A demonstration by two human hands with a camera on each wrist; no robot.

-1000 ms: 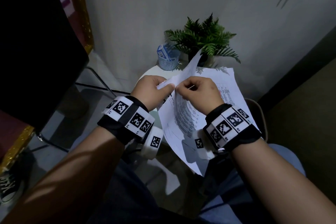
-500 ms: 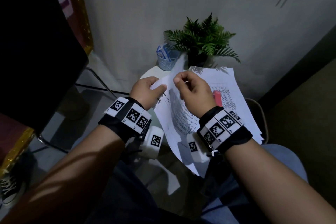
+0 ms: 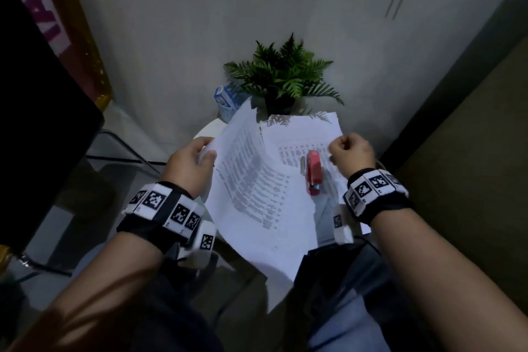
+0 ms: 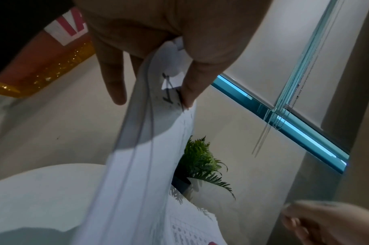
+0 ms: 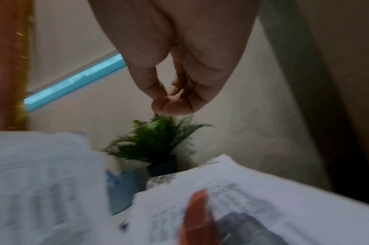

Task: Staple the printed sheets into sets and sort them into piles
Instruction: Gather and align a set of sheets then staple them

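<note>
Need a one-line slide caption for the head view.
Left hand pinches a set of printed sheets; right hand hovers curled beside the red stapler.

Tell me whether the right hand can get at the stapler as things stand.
Probably yes. The right hand holds nothing, fingers curled, just beside the stapler, which lies uncovered atop the pile. The left hand keeps its set off to the side.

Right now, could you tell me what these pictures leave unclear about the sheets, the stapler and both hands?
- Sheet text: the held sheets are too small and dim in the head view, blurred in the right wrist view.
- Red stapler: smeared in the right wrist view.
- Right hand: curled; whether it pinches anything is unclear.
- Left hand: its palm hides the gripped corner.
</note>
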